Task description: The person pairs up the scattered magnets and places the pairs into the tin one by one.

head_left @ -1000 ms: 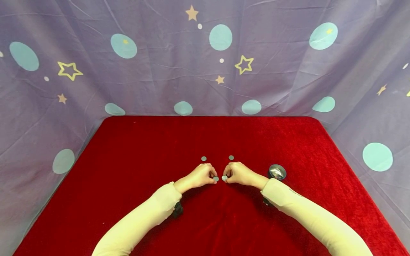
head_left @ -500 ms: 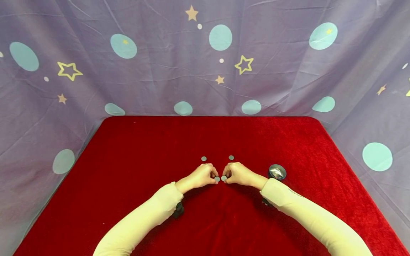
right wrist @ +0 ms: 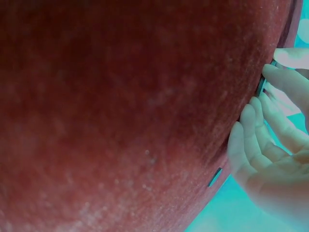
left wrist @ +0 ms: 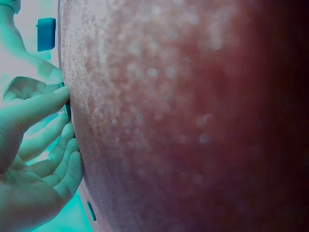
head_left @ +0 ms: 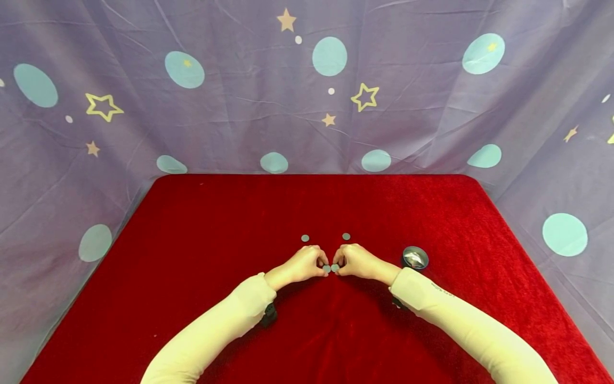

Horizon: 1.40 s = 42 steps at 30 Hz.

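Left hand [head_left: 303, 263]: thumb and fingers pinch the left disc [head_left: 326, 269], a small grey round, partly covered by the fingertips. Right hand [head_left: 358, 261]: same hold on the right disc [head_left: 335, 268], its outer part likewise covered. The two discs sit just beside each other near the middle of the table [head_left: 216, 229], which is covered in red cloth; whether their edges meet, or whether they lie flat on the cloth, cannot be told. In both wrist views they show only as thin dark slivers between fingers.

Two loose discs, far side of the hands, well apart: one at left [head_left: 305, 238], one at right [head_left: 346, 236]; markings too small to read.

Bowl [head_left: 414, 250], metallic, beyond the right wrist; contents unclear through the glare.

Sleeves [head_left: 211, 320], pale, both cut off by the lower edge; lettering on the right one illegible. Dark wrist devices [head_left: 269, 314], mostly hidden beneath the cuffs.

Curtain [head_left: 240, 106], patterned, cropped above.
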Available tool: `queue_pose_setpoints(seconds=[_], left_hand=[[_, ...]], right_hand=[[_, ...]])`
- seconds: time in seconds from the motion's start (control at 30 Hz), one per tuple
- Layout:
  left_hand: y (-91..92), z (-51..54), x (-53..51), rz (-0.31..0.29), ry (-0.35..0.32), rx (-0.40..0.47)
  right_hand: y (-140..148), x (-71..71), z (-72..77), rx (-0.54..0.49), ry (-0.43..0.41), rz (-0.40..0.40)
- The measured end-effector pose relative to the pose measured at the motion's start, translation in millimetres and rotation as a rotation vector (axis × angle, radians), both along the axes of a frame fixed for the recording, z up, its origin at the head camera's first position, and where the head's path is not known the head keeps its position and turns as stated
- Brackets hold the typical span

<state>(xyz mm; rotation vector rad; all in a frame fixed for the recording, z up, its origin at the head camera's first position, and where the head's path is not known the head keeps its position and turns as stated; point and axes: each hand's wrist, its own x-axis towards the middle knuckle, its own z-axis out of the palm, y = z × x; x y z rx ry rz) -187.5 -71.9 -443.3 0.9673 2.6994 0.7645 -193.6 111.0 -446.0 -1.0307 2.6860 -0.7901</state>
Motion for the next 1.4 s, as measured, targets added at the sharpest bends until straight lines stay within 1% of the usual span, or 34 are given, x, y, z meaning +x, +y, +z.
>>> queue_pose_setpoints(seconds=[0.23,0.43,0.6,0.83,0.97,1.13,1.27,1.4], left_hand=[[-0.3,1.5,0.1,-0.001,-0.006,-0.004],[-1.7,2.1,0.4,-0.015,-0.007,-0.009],[-2.2,4.9,1.1,-0.029,-0.004,-0.003],[0.6,8.7,3.2,-0.029,-0.012,0.005],[3.8,8.7,4.8,-0.029,-0.020,0.014],[7.2,7.7,8.0,-0.023,-0.025,0.019],[9.1,6.6,9.7,-0.019,-0.019,0.002],[10.7,6.1,9.6,-0.029,-0.018,-0.012]], right_hand=[[1.3,1.0,1.1,-0.010,0.005,0.001],[6.2,4.3,3.3,-0.060,-0.008,0.018],[11.6,7.6,5.1,-0.100,-0.006,0.019],[22.7,15.2,10.8,-0.131,-0.022,-0.035],[32.8,18.8,13.2,-0.171,-0.025,-0.061],[47.5,22.9,15.5,-0.210,-0.005,-0.082],[59.1,25.8,18.6,-0.207,0.009,-0.114],[71.2,29.5,22.4,-0.186,0.007,-0.164]])
